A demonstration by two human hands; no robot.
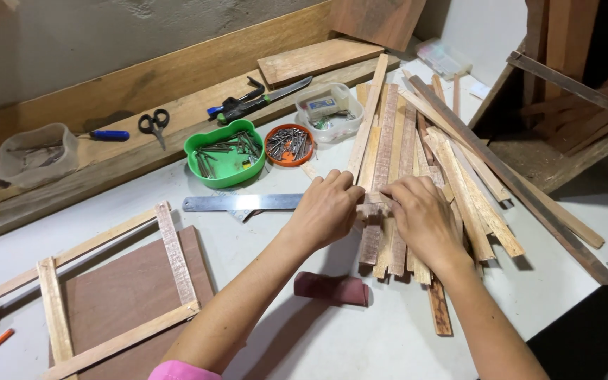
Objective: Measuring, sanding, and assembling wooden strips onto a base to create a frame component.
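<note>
Left hand (326,209) and right hand (422,214) both on slat pile (416,155), fingers curled down onto a short slat (375,199) held crosswise between them, over the pile's near end. Steel ruler (242,203) just left, red block (332,288) below

Two bare forearms, no watch, no bracelets, no gloves. Left hand (326,209) and right hand (422,217) bare, no rings visible. Nails short, unpainted as far as seen. Pink sleeve (181,370) edge at left upper arm, bottom of frame. Right sleeve out of view.
</note>
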